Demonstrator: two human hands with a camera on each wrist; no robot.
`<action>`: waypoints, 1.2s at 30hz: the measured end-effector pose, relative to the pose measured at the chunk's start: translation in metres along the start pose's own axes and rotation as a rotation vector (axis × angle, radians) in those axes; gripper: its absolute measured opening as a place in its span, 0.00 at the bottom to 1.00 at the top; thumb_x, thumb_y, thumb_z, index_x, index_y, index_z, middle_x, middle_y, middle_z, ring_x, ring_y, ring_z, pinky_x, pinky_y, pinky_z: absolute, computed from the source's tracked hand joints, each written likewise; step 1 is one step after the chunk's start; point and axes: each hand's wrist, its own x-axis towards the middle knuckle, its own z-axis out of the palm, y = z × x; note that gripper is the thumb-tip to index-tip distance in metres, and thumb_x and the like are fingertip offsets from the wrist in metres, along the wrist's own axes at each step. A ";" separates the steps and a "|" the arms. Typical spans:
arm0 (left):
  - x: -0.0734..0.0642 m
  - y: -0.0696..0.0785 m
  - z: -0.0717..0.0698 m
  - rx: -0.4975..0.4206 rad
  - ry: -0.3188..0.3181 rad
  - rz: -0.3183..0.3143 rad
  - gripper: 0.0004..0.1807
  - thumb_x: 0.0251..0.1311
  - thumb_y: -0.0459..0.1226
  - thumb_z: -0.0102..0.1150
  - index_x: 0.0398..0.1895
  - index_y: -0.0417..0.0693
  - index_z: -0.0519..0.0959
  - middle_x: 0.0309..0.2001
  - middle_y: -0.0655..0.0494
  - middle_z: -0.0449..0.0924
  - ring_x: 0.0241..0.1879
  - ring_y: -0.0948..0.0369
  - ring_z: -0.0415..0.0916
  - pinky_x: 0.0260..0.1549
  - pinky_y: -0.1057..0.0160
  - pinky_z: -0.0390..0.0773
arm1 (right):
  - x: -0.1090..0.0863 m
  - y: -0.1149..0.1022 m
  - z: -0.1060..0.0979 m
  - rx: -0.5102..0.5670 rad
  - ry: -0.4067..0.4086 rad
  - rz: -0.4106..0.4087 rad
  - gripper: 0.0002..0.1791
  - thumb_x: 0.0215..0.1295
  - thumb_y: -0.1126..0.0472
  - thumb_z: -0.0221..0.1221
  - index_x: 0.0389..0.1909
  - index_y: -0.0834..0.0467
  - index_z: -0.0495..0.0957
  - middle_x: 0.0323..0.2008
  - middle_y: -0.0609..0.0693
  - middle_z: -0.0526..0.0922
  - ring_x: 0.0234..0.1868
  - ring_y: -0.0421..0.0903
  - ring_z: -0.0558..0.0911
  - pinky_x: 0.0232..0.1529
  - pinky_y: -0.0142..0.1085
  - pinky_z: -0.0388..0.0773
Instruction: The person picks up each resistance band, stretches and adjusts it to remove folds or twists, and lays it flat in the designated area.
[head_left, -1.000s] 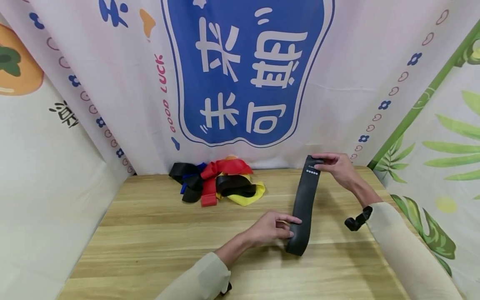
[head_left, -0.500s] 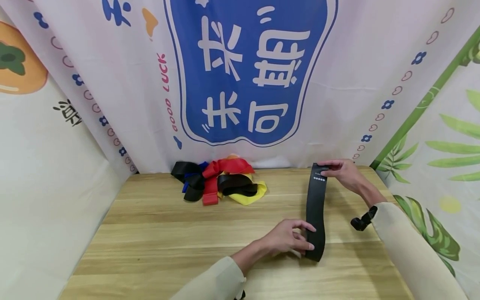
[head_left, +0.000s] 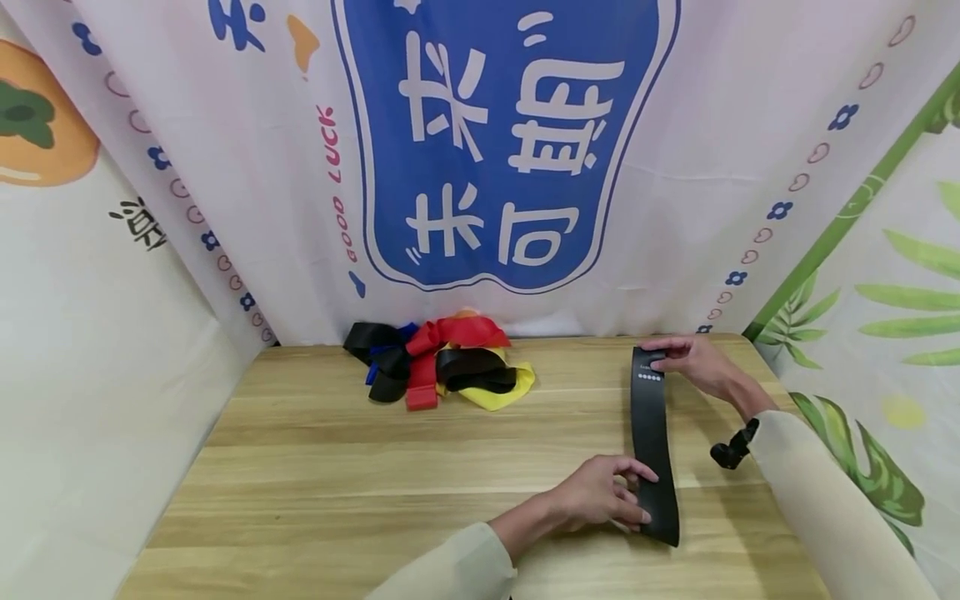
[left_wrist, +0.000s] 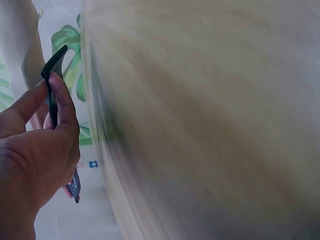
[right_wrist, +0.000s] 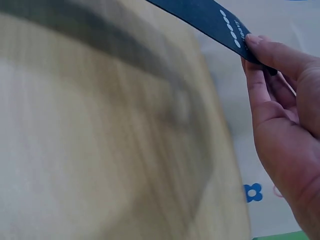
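One black band (head_left: pixel 651 433) off to the right, right hand (head_left: pixel 697 364) pinching the far end, left hand (head_left: pixel 598 496) has the near bit pinched.

You have one black band (head_left: pixel 651 433), a long, flat, smooth strip. Note the row of five white dots and the small white lettering near its far end. The strip runs lengthwise away from you, above the right-hand part of the wooden table (head_left: pixel 337 483), with its near end slightly farther right. You pinch the far end in your right hand (head_left: pixel 701 365) and grip the near portion from its left edge in your left hand (head_left: pixel 600 492). Beyond those left fingers, the near end bends.
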 end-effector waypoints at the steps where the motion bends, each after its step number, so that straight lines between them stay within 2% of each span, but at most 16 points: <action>1: 0.000 -0.001 0.002 -0.016 0.001 -0.011 0.28 0.55 0.12 0.65 0.56 0.42 0.83 0.45 0.55 0.72 0.35 0.62 0.83 0.35 0.60 0.89 | 0.000 0.002 0.001 -0.002 -0.005 0.000 0.25 0.68 0.66 0.70 0.65 0.63 0.81 0.70 0.64 0.76 0.54 0.37 0.83 0.52 0.30 0.82; 6: 0.000 -0.004 0.012 -0.072 0.006 -0.038 0.27 0.55 0.11 0.64 0.55 0.40 0.83 0.42 0.54 0.74 0.30 0.61 0.83 0.35 0.60 0.90 | -0.001 0.010 0.006 -0.087 -0.013 -0.009 0.23 0.68 0.62 0.71 0.62 0.59 0.84 0.68 0.61 0.79 0.57 0.38 0.82 0.53 0.27 0.80; 12: -0.001 -0.005 0.020 -0.063 0.019 -0.052 0.27 0.54 0.10 0.64 0.53 0.41 0.84 0.42 0.54 0.75 0.30 0.61 0.82 0.36 0.58 0.90 | 0.001 0.016 0.014 -0.161 -0.041 -0.027 0.21 0.67 0.60 0.72 0.60 0.55 0.86 0.65 0.57 0.83 0.59 0.43 0.80 0.53 0.26 0.78; 18: -0.001 -0.005 0.027 -0.036 0.041 -0.071 0.25 0.54 0.11 0.66 0.50 0.42 0.84 0.40 0.53 0.78 0.30 0.62 0.82 0.37 0.59 0.90 | 0.006 0.020 0.020 -0.159 -0.061 -0.044 0.20 0.65 0.62 0.73 0.58 0.55 0.88 0.63 0.56 0.85 0.57 0.43 0.82 0.52 0.27 0.79; 28: 0.001 -0.008 0.033 0.042 0.091 -0.067 0.26 0.52 0.12 0.68 0.48 0.45 0.85 0.35 0.55 0.78 0.27 0.64 0.80 0.33 0.61 0.89 | 0.014 0.022 0.027 -0.179 -0.084 -0.078 0.19 0.64 0.65 0.74 0.56 0.56 0.88 0.60 0.58 0.86 0.51 0.41 0.83 0.47 0.29 0.80; 36: 0.001 -0.010 0.034 0.092 0.074 -0.082 0.25 0.53 0.13 0.69 0.50 0.44 0.84 0.37 0.55 0.77 0.27 0.65 0.80 0.32 0.63 0.89 | 0.016 0.021 0.033 -0.135 -0.096 -0.074 0.20 0.61 0.69 0.74 0.56 0.61 0.88 0.60 0.62 0.86 0.52 0.40 0.83 0.47 0.28 0.81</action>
